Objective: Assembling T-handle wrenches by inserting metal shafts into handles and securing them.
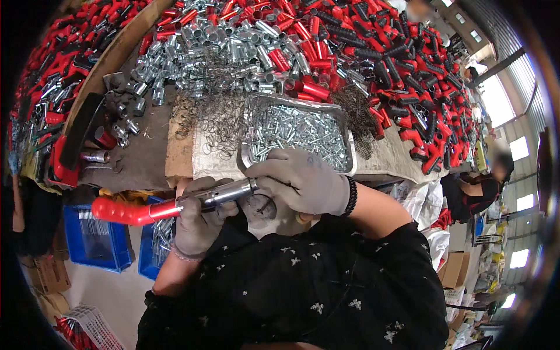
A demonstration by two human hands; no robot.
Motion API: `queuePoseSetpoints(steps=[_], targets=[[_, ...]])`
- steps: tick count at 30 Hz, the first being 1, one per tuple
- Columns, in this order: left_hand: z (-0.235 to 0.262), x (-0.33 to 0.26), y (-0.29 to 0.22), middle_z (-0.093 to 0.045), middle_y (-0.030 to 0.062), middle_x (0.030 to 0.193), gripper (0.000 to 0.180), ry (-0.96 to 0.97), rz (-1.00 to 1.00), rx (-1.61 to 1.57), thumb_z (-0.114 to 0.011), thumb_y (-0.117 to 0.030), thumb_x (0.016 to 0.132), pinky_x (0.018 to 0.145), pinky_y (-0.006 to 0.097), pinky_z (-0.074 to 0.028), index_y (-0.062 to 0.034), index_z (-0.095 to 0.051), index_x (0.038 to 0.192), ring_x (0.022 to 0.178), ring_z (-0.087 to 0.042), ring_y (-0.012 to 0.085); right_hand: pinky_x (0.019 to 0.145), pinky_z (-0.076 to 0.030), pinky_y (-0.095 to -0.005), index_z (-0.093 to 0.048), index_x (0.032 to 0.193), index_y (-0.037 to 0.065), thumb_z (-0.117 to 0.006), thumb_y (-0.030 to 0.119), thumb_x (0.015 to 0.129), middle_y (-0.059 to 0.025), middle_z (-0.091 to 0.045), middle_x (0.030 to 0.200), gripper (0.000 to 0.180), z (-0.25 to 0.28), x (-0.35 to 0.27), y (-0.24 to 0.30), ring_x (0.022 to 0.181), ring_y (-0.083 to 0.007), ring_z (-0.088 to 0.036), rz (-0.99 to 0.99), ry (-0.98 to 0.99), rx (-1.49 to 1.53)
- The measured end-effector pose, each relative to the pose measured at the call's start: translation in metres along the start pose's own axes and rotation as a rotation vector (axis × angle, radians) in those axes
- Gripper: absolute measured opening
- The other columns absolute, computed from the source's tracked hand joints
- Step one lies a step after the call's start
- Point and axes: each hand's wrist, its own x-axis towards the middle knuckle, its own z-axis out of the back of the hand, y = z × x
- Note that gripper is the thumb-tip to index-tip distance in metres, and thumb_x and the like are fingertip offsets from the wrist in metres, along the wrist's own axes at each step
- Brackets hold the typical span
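A tube-shaped tool (pixel 227 193) with a bent, glossy red handle, a dark middle section and a shiny metal barrel is held slantwise in front of my chest. My left hand (pixel 198 224), in a grey glove, wraps around its middle, with the red handle sticking out to the left. At the metal end, my gloved right hand (pixel 306 182) is closed with its fingers pressed around the tip. Whatever lies under those fingers is hidden. Just beyond the right hand, a metal tray (pixel 352 157) holds many small silver pins.
Silver and red tubes (pixel 251 49) are heaped at the back, with loose wire springs (pixel 219 125) before them. Red-and-black handles (pixel 402 70) pile up at right. A wooden board (pixel 111 61) edges the left. Blue crates (pixel 96 236) stand below. Another person (pixel 481 189) is at far right.
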Motion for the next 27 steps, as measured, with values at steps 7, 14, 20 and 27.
queuePoseSetpoints(steps=[7,14,20,27], targets=[[-0.002,0.0,0.005,-0.056,0.024,0.133,0.056,-0.026,-0.005,-0.077,-0.067,-0.045,0.092,0.086,0.038,-0.061,-0.0091,-0.05,0.131,0.102,-0.069,0.0272,0.078,-0.051,-0.0468,-0.058,0.117,0.008,-0.055,0.021,0.097,-0.0187,-0.066,0.098,0.024,-0.017,0.006,0.005,0.095,-0.038,-0.065,-0.238,-0.031,0.24],[0.007,-0.004,-0.001,-0.059,0.0222,0.13,0.046,-0.116,-0.021,-0.24,-0.058,-0.042,0.098,0.084,0.037,-0.061,-0.0108,-0.052,0.131,0.1,-0.069,0.0249,0.095,-0.047,-0.0432,-0.069,0.113,0.001,-0.05,0.041,0.099,-0.0183,-0.061,0.119,0.046,0.041,0.093,-0.111,0.105,-0.0365,-0.059,-0.536,-0.315,-0.541],[0.007,-0.007,-0.005,-0.059,0.0208,0.129,0.046,-0.107,-0.033,-0.206,-0.058,-0.042,0.098,0.085,0.035,-0.059,-0.011,-0.052,0.132,0.099,-0.068,0.0233,0.108,-0.033,-0.0532,-0.073,0.114,0.007,-0.06,0.059,0.088,-0.0106,-0.043,0.15,0.06,0.019,0.122,-0.135,0.14,-0.0342,-0.033,-0.756,-0.211,-0.786],[-0.004,-0.009,-0.006,-0.059,0.0189,0.127,0.049,-0.162,-0.033,-0.155,-0.059,-0.042,0.098,0.084,0.033,-0.059,-0.009,-0.05,0.132,0.098,-0.067,0.023,0.11,-0.035,-0.0449,-0.076,0.11,0.015,-0.068,0.052,0.083,-0.0121,-0.051,0.144,0.047,0.015,0.117,-0.153,0.13,-0.0355,-0.046,-0.836,-0.267,-0.55]])
